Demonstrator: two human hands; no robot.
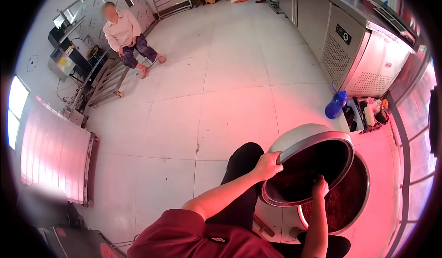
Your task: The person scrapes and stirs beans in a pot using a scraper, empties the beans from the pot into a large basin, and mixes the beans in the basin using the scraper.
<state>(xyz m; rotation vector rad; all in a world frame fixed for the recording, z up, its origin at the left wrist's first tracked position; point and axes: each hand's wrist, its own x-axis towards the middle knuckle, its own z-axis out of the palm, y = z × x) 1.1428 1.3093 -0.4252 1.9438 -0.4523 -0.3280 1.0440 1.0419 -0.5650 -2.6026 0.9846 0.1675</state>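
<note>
A large metal pot is tilted on its side over a second round metal container, which holds a dark red, crumbly mass. My left hand grips the rim of the tilted pot at its left side, fingers closed. At the pot's lower mouth is my right hand, its fingers curled together; what they hold, if anything, is hidden against the dark inside. Dark stuff lies within the tilted pot, too dim to make out.
A blue bottle stands by a box of small items at the right. Steel cabinets line the upper right. A person sits on a metal rack at the upper left. A low stool is beneath me.
</note>
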